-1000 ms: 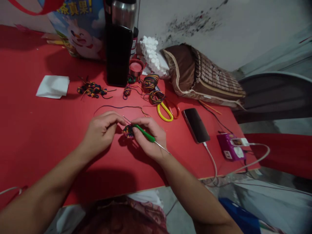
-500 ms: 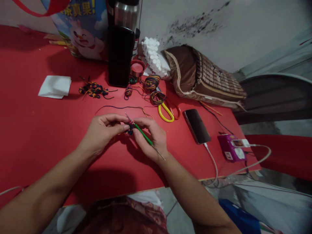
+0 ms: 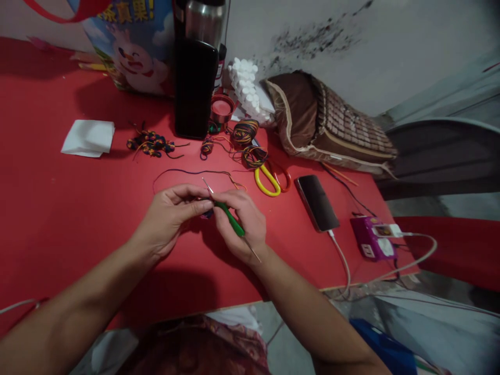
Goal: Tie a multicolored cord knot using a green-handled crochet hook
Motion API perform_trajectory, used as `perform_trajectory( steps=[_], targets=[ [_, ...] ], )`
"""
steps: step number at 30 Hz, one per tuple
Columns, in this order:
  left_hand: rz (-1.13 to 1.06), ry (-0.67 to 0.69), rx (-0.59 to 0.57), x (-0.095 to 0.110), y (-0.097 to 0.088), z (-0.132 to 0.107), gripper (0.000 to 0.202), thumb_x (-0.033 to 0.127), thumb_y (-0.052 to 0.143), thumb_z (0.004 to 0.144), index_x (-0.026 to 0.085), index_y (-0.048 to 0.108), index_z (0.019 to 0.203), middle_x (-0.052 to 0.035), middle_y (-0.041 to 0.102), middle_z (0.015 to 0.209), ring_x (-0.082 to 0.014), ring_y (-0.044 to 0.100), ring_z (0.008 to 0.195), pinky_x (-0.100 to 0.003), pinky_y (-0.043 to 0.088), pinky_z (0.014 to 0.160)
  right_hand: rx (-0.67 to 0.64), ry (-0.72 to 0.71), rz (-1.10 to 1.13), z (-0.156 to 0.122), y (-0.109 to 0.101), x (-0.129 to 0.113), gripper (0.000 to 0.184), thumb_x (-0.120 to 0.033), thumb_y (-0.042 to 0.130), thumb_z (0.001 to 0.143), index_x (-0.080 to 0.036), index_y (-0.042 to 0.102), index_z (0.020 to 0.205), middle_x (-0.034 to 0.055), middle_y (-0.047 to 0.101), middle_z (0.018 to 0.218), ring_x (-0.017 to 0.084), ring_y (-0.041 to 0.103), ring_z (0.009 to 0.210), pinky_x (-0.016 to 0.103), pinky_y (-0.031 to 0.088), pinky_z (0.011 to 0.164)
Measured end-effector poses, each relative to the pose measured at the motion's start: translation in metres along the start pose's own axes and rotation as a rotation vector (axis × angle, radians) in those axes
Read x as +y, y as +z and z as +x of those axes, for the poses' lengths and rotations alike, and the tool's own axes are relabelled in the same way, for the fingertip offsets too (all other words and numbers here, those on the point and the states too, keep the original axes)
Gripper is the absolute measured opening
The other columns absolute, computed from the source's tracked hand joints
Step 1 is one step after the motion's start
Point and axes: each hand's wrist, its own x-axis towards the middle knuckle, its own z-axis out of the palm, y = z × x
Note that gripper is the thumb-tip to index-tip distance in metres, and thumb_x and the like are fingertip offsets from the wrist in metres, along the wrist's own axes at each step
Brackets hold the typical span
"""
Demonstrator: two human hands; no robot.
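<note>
My right hand (image 3: 242,223) is closed round a crochet hook (image 3: 233,223) with a green grip, its metal tip pointing up and left. Between thumb and fingers, my left hand (image 3: 172,216) pinches a small dark crochet piece (image 3: 207,214), mostly hidden by the fingers. The fingertips of both hands meet at this piece, just above the red table. A thin dark and orange yarn strand (image 3: 195,172) curves over the table beyond the hands. Multicoloured yarn balls (image 3: 245,132) lie further back, beside scissors (image 3: 267,180) with yellow and red handles.
Knotted yarn pieces (image 3: 151,143) and a folded white paper (image 3: 89,138) lie at the back left. A black phone (image 3: 196,91) stands upright before a steel bottle (image 3: 205,23). Right of the hands are a charging phone (image 3: 317,202), a purple box (image 3: 371,237) and a brown cushion (image 3: 332,122).
The crochet hook has turned slightly in my right hand, and my fingers now cover more of the crochet piece. Both hands stay in nearly the same place.
</note>
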Motion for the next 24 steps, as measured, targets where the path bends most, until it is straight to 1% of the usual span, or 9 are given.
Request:
perform_trajectory(
  steps=[4,9,12,15,17,21,24],
  targets=[
    [-0.033,-0.022,0.010,0.0015,0.0010,0.0017,0.030,0.021,0.104,0.056,0.015,0.081,0.074,-0.0008,0.074,0.065,-0.0102,0.064,0.050,-0.019,0.053,0.047,-0.004,0.004,-0.012,-0.0008,0.0007,-0.0014,0.036,-0.010,0.061,0.100,-0.028,0.065,0.131,0.0064,0.079,0.113,0.020,0.075,0.103,0.038,0.064,0.089],
    [0.020,-0.048,-0.007,0.0046,-0.0009,0.0008,0.033,0.024,0.105,0.054,0.015,0.081,0.073,-0.0021,0.074,0.066,-0.0126,0.066,0.051,-0.020,0.051,0.044,-0.005,0.079,0.019,-0.0010,-0.0022,-0.0024,0.031,-0.013,0.061,0.102,-0.031,0.067,0.127,0.0039,0.080,0.112,0.019,0.077,0.098,0.037,0.065,0.085],
    [0.059,-0.063,-0.008,0.0039,-0.0023,0.0003,0.033,0.025,0.105,0.054,0.015,0.083,0.076,-0.0031,0.075,0.068,-0.0133,0.066,0.050,-0.021,0.051,0.044,-0.006,0.105,0.047,-0.0018,-0.0029,-0.0024,0.030,-0.014,0.062,0.102,-0.031,0.067,0.126,0.0028,0.081,0.111,0.018,0.077,0.097,0.035,0.065,0.085],
    [0.072,-0.060,0.034,0.0024,-0.0028,0.0010,0.031,0.022,0.104,0.054,0.016,0.086,0.079,-0.0047,0.077,0.068,-0.0107,0.063,0.048,-0.018,0.045,0.043,-0.014,0.120,0.050,-0.0027,-0.0030,-0.0016,0.031,-0.014,0.062,0.103,-0.032,0.067,0.128,0.0033,0.081,0.115,0.019,0.077,0.099,0.036,0.065,0.086],
    [0.051,-0.081,0.048,0.0023,-0.0025,0.0019,0.032,0.020,0.103,0.053,0.015,0.087,0.080,-0.0046,0.077,0.067,-0.0081,0.060,0.047,-0.016,0.042,0.042,-0.029,0.113,0.052,-0.0029,-0.0026,-0.0004,0.031,-0.015,0.061,0.103,-0.032,0.067,0.129,0.0037,0.081,0.116,0.019,0.078,0.100,0.036,0.065,0.087],
    [-0.031,-0.128,0.041,0.0040,-0.0014,0.0038,0.034,0.018,0.103,0.053,0.013,0.087,0.083,-0.0053,0.079,0.076,-0.0088,0.065,0.056,-0.016,0.048,0.047,-0.057,0.098,0.084,-0.0026,-0.0008,0.0015,0.031,-0.014,0.061,0.103,-0.032,0.067,0.128,0.0031,0.080,0.111,0.018,0.077,0.099,0.036,0.064,0.087],
    [-0.052,-0.111,0.046,0.0053,-0.0007,0.0045,0.032,0.016,0.104,0.052,0.013,0.087,0.078,-0.0052,0.080,0.079,-0.0096,0.068,0.060,-0.016,0.052,0.051,-0.061,0.101,0.114,-0.0021,0.0000,-0.0005,0.029,-0.014,0.061,0.103,-0.030,0.068,0.126,0.0028,0.080,0.109,0.017,0.077,0.098,0.034,0.064,0.087]
  ],
)
